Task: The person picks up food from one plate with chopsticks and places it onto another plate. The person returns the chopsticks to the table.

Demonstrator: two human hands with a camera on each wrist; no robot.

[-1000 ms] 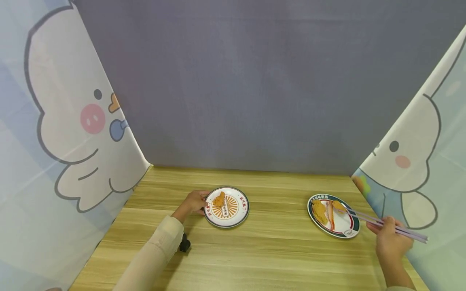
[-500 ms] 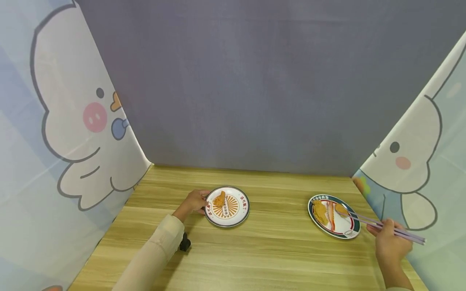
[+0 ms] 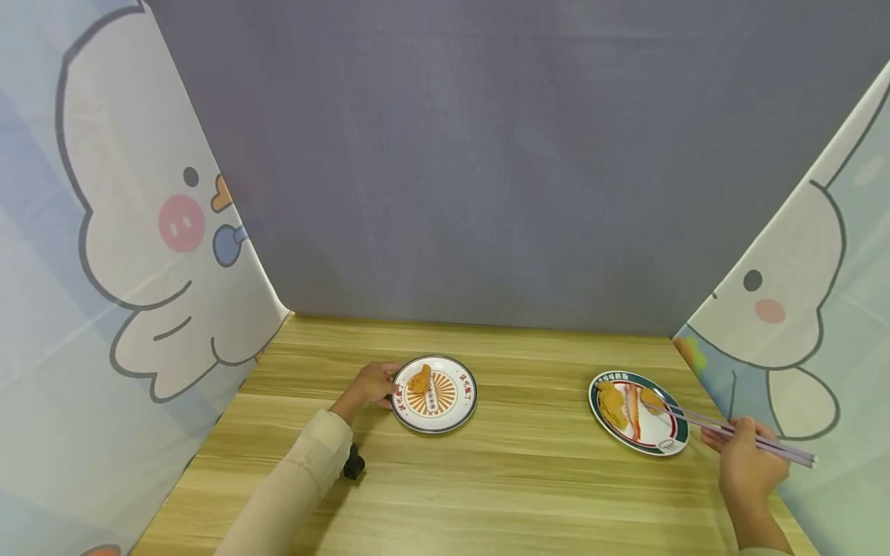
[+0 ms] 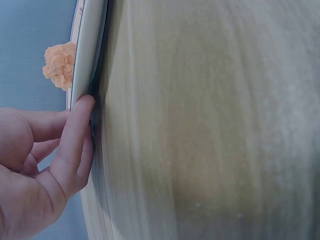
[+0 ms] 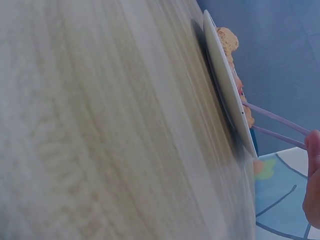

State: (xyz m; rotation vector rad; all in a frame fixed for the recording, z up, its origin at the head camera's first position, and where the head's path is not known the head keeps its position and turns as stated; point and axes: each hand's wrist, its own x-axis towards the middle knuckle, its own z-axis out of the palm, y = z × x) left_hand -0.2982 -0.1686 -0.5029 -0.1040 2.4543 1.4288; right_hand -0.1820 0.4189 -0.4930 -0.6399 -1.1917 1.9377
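In the head view my left hand pinches the left rim of a white plate with an orange sunburst print. A small piece of fried chicken lies on it, also visible as a crumbly lump in the left wrist view. My right hand grips a pair of lilac chopsticks. Their tips reach over a green-rimmed plate to a nugget-like fried piece; whether they clamp it is unclear. Beside it lie a red-and-white strip and a larger fried chicken piece.
Both plates stand on a wood-grain table, with bare wood between them. A small black object sits by the left forearm. A grey cloth closes off the back, and printed cartoon sheets flank both sides.
The nugget-like piece has shifted slightly toward the right hand, with the chopstick tips still at it. My left hand keeps its hold on the plate rim; the rest looks the same.
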